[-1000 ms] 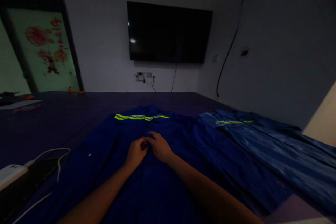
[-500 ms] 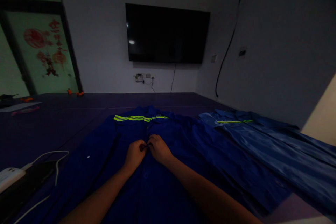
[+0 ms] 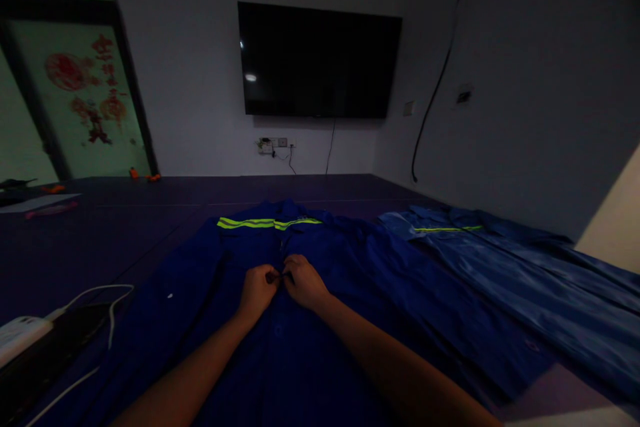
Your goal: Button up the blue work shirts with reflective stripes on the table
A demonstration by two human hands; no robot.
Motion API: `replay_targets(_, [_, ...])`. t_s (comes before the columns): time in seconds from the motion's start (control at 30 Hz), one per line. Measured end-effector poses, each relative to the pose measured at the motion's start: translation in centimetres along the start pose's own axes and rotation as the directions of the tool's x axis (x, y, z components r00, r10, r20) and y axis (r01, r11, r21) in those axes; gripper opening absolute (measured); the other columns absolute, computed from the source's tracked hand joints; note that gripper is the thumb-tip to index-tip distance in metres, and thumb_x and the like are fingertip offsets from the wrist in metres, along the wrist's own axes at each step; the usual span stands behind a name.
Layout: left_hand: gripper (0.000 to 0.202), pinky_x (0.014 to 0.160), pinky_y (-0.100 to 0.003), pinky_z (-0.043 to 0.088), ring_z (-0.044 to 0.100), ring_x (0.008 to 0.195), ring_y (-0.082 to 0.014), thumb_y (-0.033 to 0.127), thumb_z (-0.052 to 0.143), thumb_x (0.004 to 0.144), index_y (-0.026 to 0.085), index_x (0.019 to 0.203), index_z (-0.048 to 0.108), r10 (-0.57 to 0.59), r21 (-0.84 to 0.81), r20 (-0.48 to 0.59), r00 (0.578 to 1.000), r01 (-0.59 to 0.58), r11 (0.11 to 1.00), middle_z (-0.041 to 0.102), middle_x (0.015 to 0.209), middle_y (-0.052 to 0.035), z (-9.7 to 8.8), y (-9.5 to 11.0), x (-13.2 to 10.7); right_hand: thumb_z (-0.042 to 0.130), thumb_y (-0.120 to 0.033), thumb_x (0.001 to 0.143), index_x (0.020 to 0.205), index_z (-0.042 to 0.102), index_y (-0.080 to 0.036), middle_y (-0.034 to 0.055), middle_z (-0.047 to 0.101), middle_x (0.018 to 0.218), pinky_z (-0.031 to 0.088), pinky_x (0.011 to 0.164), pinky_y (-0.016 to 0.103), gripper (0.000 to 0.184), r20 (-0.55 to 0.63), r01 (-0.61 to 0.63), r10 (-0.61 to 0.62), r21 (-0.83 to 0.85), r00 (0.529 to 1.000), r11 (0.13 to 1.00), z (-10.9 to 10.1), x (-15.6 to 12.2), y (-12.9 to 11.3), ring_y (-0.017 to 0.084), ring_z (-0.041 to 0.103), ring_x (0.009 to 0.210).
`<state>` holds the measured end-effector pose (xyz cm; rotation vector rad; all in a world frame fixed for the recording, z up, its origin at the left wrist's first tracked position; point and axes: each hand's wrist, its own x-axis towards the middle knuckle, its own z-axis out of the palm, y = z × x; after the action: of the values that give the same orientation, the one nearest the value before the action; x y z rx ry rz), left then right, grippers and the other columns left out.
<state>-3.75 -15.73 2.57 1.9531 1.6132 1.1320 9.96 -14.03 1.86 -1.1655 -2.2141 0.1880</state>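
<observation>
Both of our hands pinch the front placket of the blue work jacket (image 3: 320,320) lying flat on the purple table (image 3: 100,227): left hand (image 3: 257,290), right hand (image 3: 304,282), fingertips meeting.

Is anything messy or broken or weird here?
Nothing stands out. The left hand and right hand pinch the front of the blue jacket, lying flat; a second jacket lies beside it, and a white cable loops nearby.

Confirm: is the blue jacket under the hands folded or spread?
Spread. The blue jacket lies flat, its yellow stripe across the far end; left hand and right hand pinch its middle seam.
</observation>
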Motion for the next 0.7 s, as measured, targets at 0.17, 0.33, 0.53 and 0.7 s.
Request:
replay_targets(0.17, [0.012, 0.060, -0.023, 0.042, 0.059, 0.062, -0.0129, 0.009, 0.053, 0.065, 0.016, 0.062, 0.063, 0.021, 0.020, -0.017, 1.000, -0.021, 1.000, 0.066, 0.066, -0.0017, 0.07, -0.05, 0.01, 0.049, -0.006, 0.069, 0.079, 0.059, -0.015, 0.0081, 0.056, 0.100, 0.039, 0.083, 0.029, 0.017, -0.002, 0.016, -0.016, -0.018, 1.000, 1.000, -0.05, 0.02, 0.04, 0.019, 0.048, 0.099])
replay_targets(0.33, [0.013, 0.060, -0.022, 0.042, 0.059, 0.064, -0.0131, 0.007, 0.052, 0.065, 0.016, 0.061, 0.062, 0.023, 0.023, -0.028, 0.999, -0.022, 1.000, 0.066, 0.066, -0.0021, 0.16, -0.22, 0.08, 0.051, -0.007, 0.070, 0.079, 0.060, -0.015, 0.0074, 0.057, 0.098, 0.039, 0.081, 0.028, 0.015, 0.005, 0.047, -0.047, -0.023, 0.999, 0.999, 0.16, 0.05, 0.22, 0.018, 0.049, 0.098])
replay_targets(0.53, [0.011, 0.060, -0.021, 0.042, 0.059, 0.062, -0.0119, 0.008, 0.053, 0.065, 0.015, 0.068, 0.062, -0.010, -0.013, -0.030, 0.999, 0.010, 1.000, 0.064, 0.066, -0.0017, -0.03, -0.37, 0.35, 0.051, -0.007, 0.072, 0.081, 0.060, -0.016, 0.0062, 0.058, 0.097, 0.040, 0.081, 0.027, 0.015, -0.022, 0.049, -0.049, 0.006, 0.999, 0.999, -0.01, -0.12, 0.11, 0.017, 0.050, 0.096])
replay_targets(0.7, [0.007, 0.054, -0.021, 0.037, 0.055, 0.056, -0.0113, 0.023, 0.057, 0.067, 0.016, 0.067, 0.058, -0.018, 0.013, 0.009, 1.000, 0.018, 1.000, 0.060, 0.059, 0.0006, -0.58, -0.10, 0.19, 0.046, -0.009, 0.079, 0.087, 0.059, -0.018, 0.0053, 0.060, 0.095, 0.041, 0.083, 0.029, 0.018, -0.129, -0.028, 0.036, 0.065, 0.991, 0.998, -0.26, -0.12, 0.32, 0.016, 0.053, 0.096])
